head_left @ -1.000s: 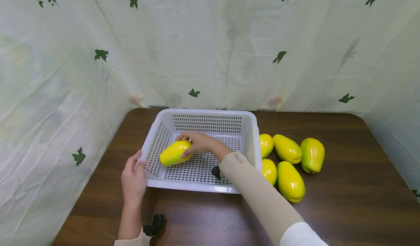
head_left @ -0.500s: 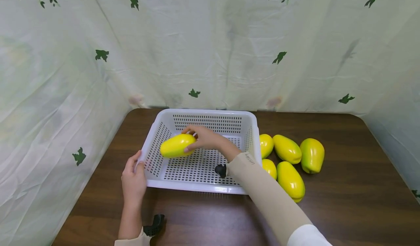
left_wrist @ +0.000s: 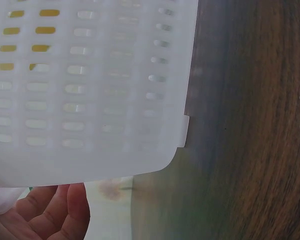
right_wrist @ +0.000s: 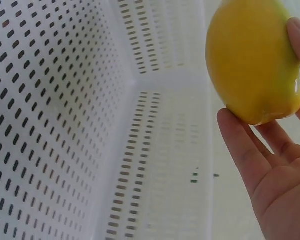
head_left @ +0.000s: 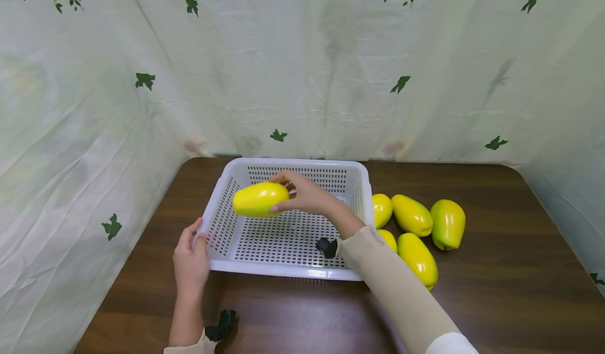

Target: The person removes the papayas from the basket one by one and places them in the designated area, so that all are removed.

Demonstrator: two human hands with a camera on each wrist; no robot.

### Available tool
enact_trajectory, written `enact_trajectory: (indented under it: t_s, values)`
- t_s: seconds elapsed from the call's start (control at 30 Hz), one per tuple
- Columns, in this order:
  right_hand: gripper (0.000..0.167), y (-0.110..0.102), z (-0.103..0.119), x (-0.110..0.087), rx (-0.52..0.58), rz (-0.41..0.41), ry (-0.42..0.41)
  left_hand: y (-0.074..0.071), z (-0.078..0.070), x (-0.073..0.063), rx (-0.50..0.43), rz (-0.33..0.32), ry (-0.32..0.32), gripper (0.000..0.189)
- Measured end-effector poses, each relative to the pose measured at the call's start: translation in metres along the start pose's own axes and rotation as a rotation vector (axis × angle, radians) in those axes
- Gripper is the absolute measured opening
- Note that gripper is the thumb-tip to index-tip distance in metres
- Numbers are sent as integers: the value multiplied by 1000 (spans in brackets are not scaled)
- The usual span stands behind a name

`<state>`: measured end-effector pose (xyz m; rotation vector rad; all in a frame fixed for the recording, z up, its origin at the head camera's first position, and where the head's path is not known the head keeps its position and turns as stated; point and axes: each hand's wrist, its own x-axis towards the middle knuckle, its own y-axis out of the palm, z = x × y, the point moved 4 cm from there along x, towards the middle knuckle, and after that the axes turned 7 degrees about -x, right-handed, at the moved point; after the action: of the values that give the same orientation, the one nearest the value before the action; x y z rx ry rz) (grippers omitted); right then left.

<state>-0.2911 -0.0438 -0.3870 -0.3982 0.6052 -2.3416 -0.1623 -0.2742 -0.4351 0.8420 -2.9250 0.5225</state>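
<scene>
A yellow mango (head_left: 259,199) with a glossy skin hangs over the left part of the white basket (head_left: 288,272). My right hand (head_left: 307,194) pinches its right end between thumb and fingers. In the right wrist view the mango (right_wrist: 255,60) is apart from the basket floor, and the fingers of the right hand (right_wrist: 280,170) reach round its end. My left hand (head_left: 191,259) grips the basket's left rim. From the left wrist, curled fingers of that hand (left_wrist: 55,210) show at the basket's edge (left_wrist: 90,170), with yellow visible through the slots.
Several more yellow mangoes (head_left: 412,215) lie on the brown wooden table (head_left: 510,270), right of the basket; the right forearm partly covers one. A pale curtain (head_left: 302,81) with leaf prints hangs behind and at the sides. Dark wrist pieces (head_left: 222,325) sit beside the sleeves.
My right hand has lifted the mango off the basket floor, up and slightly right. The left hand keeps its place on the rim.
</scene>
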Motion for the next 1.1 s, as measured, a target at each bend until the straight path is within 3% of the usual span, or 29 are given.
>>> enact_trajectory:
  t_s: [0.43,0.67,0.97,1.1]
  values:
    - [60,-20,15,-24,-16,-174,-51,0,-1,-1,5,-14,11,37]
    - [60,-34,17,-46,-32,-340,-50,0,1,-1,20,-21,16,36]
    - [57,-50,47,-81,-4,-456,-48,-1,-2,-1,18,-15,8,37]
    - [58,-57,41,-88,-11,-506,-66,-1,-2,0,23,-16,15,37]
